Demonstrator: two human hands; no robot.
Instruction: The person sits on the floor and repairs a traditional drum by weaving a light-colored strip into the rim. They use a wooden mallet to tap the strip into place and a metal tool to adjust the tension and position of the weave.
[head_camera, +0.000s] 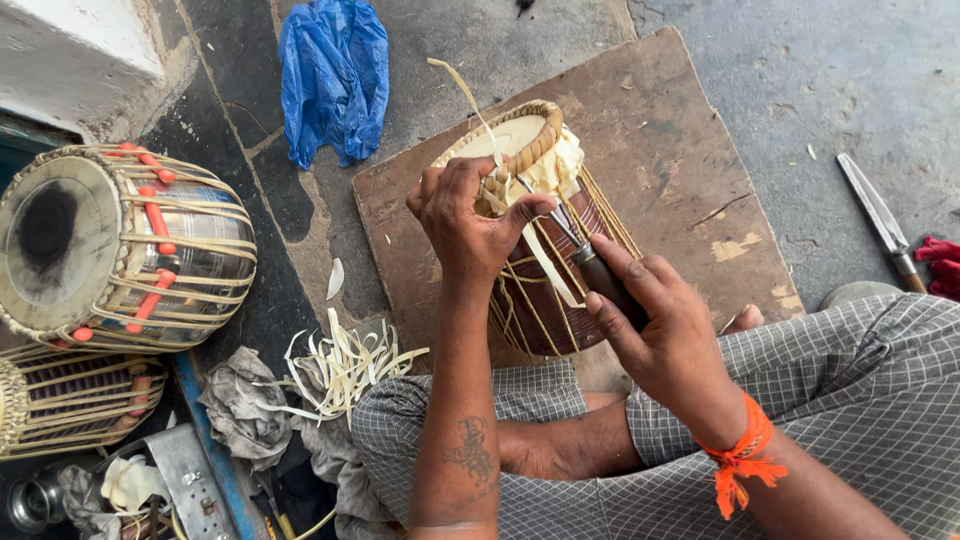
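A small brown wooden drum (545, 300) with a pale skin head and a braided rim lies tilted on a flat wooden board (680, 150), between my knees. My left hand (465, 220) grips the rim and pinches a pale hide strap (548, 262) that runs down the drum's side. My right hand (655, 325) holds a dark-handled metal tool (590, 262) whose tip is pushed under the lacing by the rim. An orange thread is tied around my right wrist.
A metal-bodied drum (125, 245) with orange pegs and a second laced drum (70, 395) lie at the left. Pale strap offcuts (340, 370) and rags lie by my left knee. A blue plastic bag (335, 75) is at the top, a knife (880, 220) at the right.
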